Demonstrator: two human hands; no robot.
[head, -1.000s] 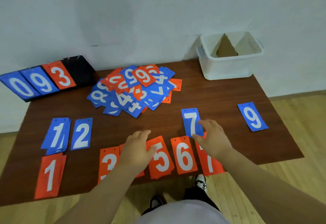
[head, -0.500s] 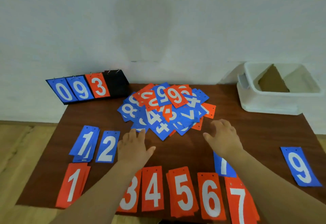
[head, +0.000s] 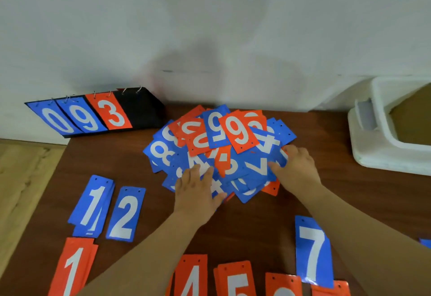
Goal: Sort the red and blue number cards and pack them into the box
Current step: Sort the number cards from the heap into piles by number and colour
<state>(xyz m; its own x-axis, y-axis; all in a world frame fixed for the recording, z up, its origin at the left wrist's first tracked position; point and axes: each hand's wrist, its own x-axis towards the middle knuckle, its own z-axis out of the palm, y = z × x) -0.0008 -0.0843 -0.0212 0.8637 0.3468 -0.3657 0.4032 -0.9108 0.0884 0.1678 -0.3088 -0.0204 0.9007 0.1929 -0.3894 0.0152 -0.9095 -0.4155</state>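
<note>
A mixed pile of red and blue number cards (head: pixel 219 146) lies at the middle back of the brown table (head: pixel 93 162). My left hand (head: pixel 197 190) rests flat on the pile's near left edge, fingers spread. At the pile's right side my right hand (head: pixel 295 167) touches a blue 7 card with its fingers apart. Sorted cards lie near me: blue 1 (head: pixel 93 207), blue 2 (head: pixel 126 214), red 1 (head: pixel 72 267), red 4 (head: pixel 191 274), red 5 (head: pixel 235 279), blue 7 (head: pixel 312 251). The white box (head: pixel 373 151) stands at the right.
A black flip scoreboard (head: pixel 98 114) showing 0, 9 and 3 stands at the back left against the white wall. Wooden floor shows beyond the table's left edge. Brown cardboard lies inside the box.
Both hands have moved forward from the sorted row onto the mixed pile. The view has shifted closer and to the left, so the box is now at the right edge.
</note>
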